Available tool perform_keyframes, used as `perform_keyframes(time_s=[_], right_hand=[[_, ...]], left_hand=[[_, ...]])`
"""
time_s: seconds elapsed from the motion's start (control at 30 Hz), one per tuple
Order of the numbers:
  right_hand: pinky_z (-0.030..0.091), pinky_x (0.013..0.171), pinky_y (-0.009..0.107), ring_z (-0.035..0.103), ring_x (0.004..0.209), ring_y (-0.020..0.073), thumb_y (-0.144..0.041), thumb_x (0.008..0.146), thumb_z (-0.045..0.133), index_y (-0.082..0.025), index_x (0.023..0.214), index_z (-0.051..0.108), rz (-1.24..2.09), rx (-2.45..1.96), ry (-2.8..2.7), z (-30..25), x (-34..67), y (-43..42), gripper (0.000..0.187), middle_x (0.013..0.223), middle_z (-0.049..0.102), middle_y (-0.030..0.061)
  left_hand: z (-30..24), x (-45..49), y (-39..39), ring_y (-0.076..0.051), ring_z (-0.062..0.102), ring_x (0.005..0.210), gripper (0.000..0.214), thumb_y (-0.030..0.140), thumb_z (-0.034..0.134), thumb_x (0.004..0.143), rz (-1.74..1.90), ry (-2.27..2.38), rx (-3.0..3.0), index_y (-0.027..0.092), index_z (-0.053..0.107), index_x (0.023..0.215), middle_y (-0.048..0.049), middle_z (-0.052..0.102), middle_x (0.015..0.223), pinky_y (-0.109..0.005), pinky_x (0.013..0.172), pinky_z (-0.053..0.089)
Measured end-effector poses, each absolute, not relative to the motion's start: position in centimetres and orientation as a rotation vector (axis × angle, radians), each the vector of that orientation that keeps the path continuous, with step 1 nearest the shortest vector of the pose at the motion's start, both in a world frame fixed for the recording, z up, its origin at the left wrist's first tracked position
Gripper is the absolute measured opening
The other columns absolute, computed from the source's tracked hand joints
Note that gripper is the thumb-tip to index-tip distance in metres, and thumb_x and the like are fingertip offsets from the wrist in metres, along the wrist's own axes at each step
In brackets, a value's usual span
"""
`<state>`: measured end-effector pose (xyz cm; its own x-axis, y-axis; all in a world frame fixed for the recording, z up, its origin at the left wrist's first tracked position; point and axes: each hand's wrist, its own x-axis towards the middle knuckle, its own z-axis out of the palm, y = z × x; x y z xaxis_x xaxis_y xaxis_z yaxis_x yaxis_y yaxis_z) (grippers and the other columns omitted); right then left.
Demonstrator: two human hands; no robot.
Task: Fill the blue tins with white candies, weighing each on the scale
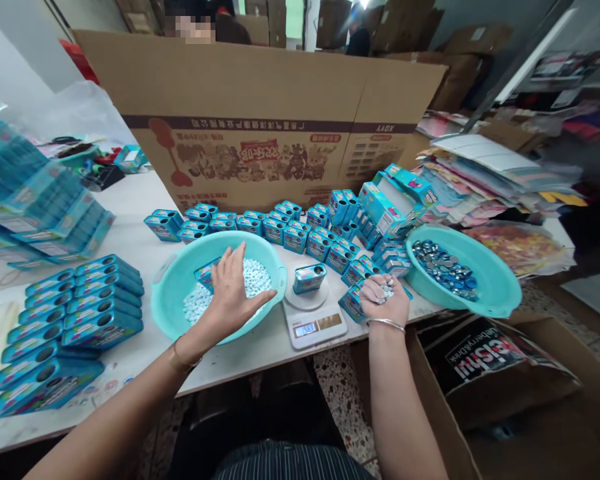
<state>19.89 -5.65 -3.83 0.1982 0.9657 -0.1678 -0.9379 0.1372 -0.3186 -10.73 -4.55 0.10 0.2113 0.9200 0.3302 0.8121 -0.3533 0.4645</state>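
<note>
My left hand [230, 287] is over a turquoise basin [167, 310] of small pale tablets [257, 277], its fingers and thumb spread apart. A blue tin [206, 273] lies in the basin just behind that hand, partly hidden by it. My right hand [387, 300] is palm up with curled fingers, cupping several white tablets [387, 290]. Between my hands, one blue tin [309, 279] with an opening in its top stands on the round plate of a white digital scale [314, 327]. The scale's display is lit.
Rows of blue tins [105, 300] stand at left, below stacked packs [35, 193]. More tins [283, 230] line the back before a large cardboard box [260, 107]. At right are a basin of shiny lids [497, 283], piled papers [495, 173] and an open carton [445, 427].
</note>
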Motion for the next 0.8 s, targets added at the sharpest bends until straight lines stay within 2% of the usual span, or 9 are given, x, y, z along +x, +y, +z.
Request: perform_keyframes(time_s=[0.1,0.23,0.37,0.6,0.8], right_hand=[[0.028,0.03,0.016,0.034,0.032,0.0053,-0.019,0.084,0.044,-0.021,0.066,0.039,1.395,-0.393,-0.085,-3.3,19.3,-5.2,0.019,0.051,0.042,-0.0073],[0.028,0.03,0.016,0.035,0.032,0.0056,-0.02,0.085,0.044,-0.021,0.067,0.037,1.405,-0.398,-0.14,-2.7,18.8,-4.7,0.019,0.052,0.042,-0.0076],[0.029,0.03,0.016,0.035,0.032,0.0057,-0.021,0.085,0.045,-0.021,0.067,0.037,1.418,-0.408,-0.179,-2.3,18.5,-4.4,0.02,0.052,0.042,-0.0074],[0.029,0.03,0.016,0.034,0.032,0.0055,-0.021,0.085,0.046,-0.021,0.066,0.037,1.414,-0.404,-0.188,-2.2,17.9,-3.6,0.021,0.051,0.041,-0.0079],[0.028,0.03,0.015,0.034,0.033,0.0055,-0.02,0.084,0.047,-0.021,0.065,0.037,1.421,-0.413,-0.199,-2.5,17.9,-3.3,0.021,0.051,0.04,-0.0082]], left_hand=[[-1.3,-11.5,-4.8,-0.039,0.023,0.138,0.087,0.054,0.058,0.079,0.835,1.63,2.265,0.018,0.017,0.146,-0.0201,0.033,0.145,-0.06,0.108,0.022],[-2.1,-11.6,-5.1,-0.034,0.028,0.137,0.083,0.052,0.058,0.08,0.891,1.548,2.255,0.02,0.02,0.145,-0.0173,0.036,0.144,-0.055,0.109,0.026],[-2.4,-11.3,-5.3,-0.034,0.028,0.137,0.079,0.052,0.057,0.081,0.901,1.485,2.277,0.02,0.022,0.144,-0.0166,0.038,0.142,-0.054,0.108,0.027],[-2.1,-8.9,-4.4,-0.036,0.032,0.134,0.075,0.045,0.06,0.08,0.83,1.465,2.351,0.019,0.027,0.142,-0.0174,0.042,0.138,-0.057,0.106,0.027],[-1.1,-4.0,-2.0,-0.036,0.028,0.135,0.072,0.034,0.065,0.078,0.602,1.456,2.474,0.018,0.031,0.14,-0.0157,0.045,0.138,-0.067,0.107,0.013]])
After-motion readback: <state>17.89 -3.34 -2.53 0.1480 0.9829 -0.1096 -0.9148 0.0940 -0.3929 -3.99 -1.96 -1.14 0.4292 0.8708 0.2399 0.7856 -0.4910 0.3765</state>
